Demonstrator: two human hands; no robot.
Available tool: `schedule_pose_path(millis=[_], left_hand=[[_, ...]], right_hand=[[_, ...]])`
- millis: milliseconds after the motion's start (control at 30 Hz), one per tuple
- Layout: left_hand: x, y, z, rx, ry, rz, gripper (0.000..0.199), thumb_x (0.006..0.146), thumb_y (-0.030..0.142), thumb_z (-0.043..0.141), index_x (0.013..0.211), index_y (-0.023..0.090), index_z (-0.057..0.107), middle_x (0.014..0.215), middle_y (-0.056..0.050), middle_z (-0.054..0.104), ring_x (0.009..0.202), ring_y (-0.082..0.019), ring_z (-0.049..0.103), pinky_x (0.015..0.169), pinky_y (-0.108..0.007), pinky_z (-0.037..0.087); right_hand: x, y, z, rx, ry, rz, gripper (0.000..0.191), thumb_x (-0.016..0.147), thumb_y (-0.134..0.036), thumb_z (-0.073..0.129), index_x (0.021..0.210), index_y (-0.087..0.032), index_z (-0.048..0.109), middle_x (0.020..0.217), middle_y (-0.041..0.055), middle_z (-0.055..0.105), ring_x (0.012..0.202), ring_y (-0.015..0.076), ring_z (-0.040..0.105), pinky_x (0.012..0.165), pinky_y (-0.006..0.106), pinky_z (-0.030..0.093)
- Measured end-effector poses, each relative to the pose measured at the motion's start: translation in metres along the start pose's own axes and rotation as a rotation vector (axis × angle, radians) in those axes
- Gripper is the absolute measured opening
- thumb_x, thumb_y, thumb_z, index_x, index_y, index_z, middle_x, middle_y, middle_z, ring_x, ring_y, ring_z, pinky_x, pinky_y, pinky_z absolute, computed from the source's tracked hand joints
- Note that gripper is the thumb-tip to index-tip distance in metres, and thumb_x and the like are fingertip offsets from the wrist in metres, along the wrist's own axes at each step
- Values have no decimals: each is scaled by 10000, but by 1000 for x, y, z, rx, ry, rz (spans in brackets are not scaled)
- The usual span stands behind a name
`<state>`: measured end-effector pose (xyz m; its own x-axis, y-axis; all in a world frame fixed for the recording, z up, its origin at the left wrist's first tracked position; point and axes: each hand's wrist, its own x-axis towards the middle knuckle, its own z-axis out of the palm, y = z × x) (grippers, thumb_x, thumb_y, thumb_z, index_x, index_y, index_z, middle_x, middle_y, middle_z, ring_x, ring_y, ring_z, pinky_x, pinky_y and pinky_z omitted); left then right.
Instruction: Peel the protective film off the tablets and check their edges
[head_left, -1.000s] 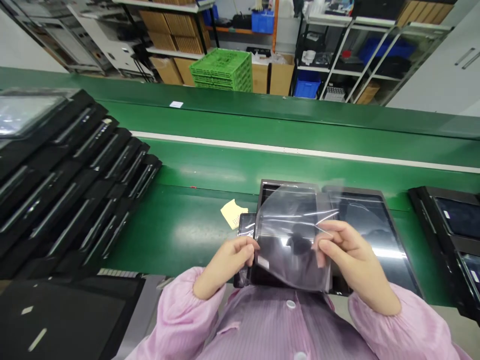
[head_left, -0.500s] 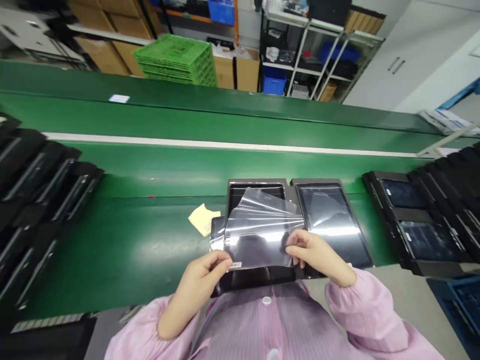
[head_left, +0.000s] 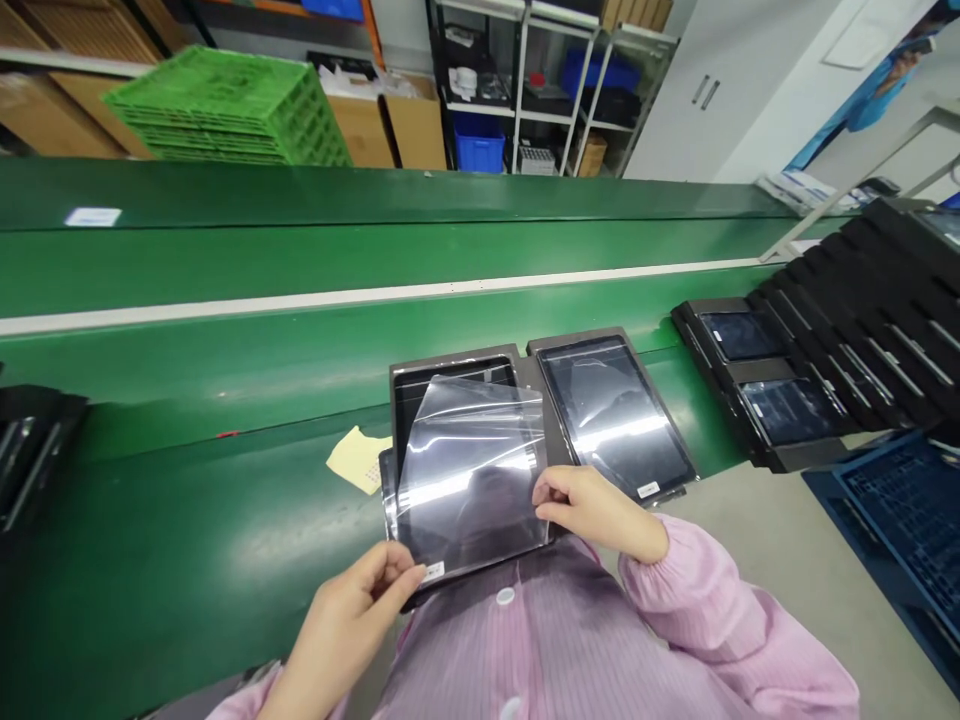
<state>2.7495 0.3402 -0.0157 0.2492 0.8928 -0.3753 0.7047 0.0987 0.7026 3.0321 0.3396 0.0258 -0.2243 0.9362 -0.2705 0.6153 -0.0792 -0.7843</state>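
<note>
The person's left hand (head_left: 349, 630) and right hand (head_left: 596, 510) are pinching, fingers nearly closed, the lower edges of a clear protective film (head_left: 469, 470), holding it over a black tablet (head_left: 409, 395) on the green conveyor belt (head_left: 187, 345).

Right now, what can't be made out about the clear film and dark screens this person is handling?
In the head view:
White label by the left hand: too small to read.
Dark panel under the clear film: glare on the film hides its surface.
Left forearm: cut off by the bottom edge.
Cream paper: its marks are too small to read.
</note>
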Motion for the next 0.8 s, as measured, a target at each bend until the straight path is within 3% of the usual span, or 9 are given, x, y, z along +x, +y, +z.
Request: schedule_pose_path(millis=[800], left_hand=[[-6, 12, 7, 145, 114, 52, 306, 748, 521, 464, 641, 237, 501, 514, 58, 531, 463, -132, 509, 507, -225, 390]], right_hand=[[-8, -5, 16, -337, 115, -49, 149, 772, -42, 522, 796, -181, 571, 809, 28, 628, 731, 167, 602, 678, 281, 458]])
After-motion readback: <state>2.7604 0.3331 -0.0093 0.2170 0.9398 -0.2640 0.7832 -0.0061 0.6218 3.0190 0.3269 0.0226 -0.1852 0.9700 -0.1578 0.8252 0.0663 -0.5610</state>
